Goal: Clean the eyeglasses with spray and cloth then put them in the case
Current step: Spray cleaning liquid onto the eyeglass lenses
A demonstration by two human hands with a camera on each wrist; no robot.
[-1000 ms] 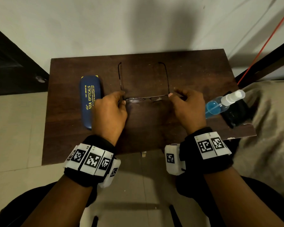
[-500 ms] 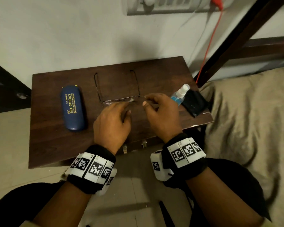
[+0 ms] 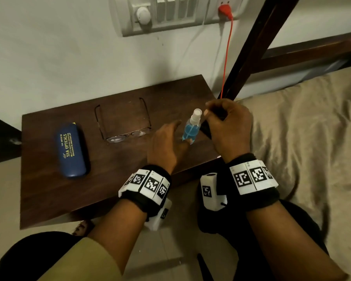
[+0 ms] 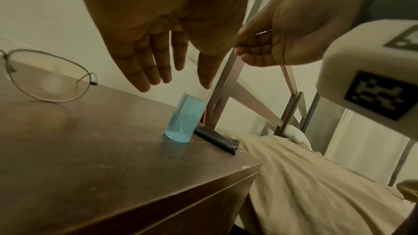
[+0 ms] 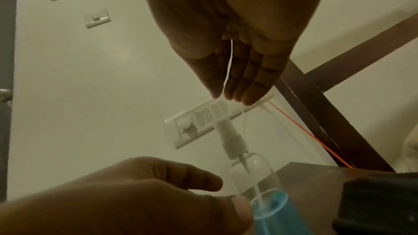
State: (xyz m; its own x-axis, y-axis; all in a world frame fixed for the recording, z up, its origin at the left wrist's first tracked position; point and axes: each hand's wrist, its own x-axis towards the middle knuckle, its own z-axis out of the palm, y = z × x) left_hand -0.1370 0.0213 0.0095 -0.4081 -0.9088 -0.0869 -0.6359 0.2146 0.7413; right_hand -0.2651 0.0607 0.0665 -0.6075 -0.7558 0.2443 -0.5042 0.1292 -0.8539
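Thin-framed eyeglasses (image 3: 123, 126) (image 4: 51, 78) lie unfolded on the brown table (image 3: 120, 179), lenses towards me. Left of them lies a shut blue case (image 3: 72, 150). A clear spray bottle (image 3: 190, 128) (image 4: 185, 117) (image 5: 260, 185) of blue liquid stands upright near the right edge, against a folded black cloth (image 3: 206, 129) (image 4: 217, 138). My left hand (image 3: 181, 131) (image 4: 176, 85) has straight fingers spread round the bottle, its thumb touching the side. My right hand (image 3: 209, 111) (image 5: 222, 96) hovers just above the white spray head, thumb close to the fingers, with nothing seen in it.
A bed with a beige sheet (image 3: 302, 138) adjoins the table on the right, behind a dark wooden frame (image 3: 251, 47). On the wall are a switchboard (image 3: 170, 15) and a red cord (image 3: 227, 57) hanging down past the table's far right corner.
Both hands have let go of the eyeglasses, which stay on the table, and moved right to the spray bottle. The head view has swung right and up.
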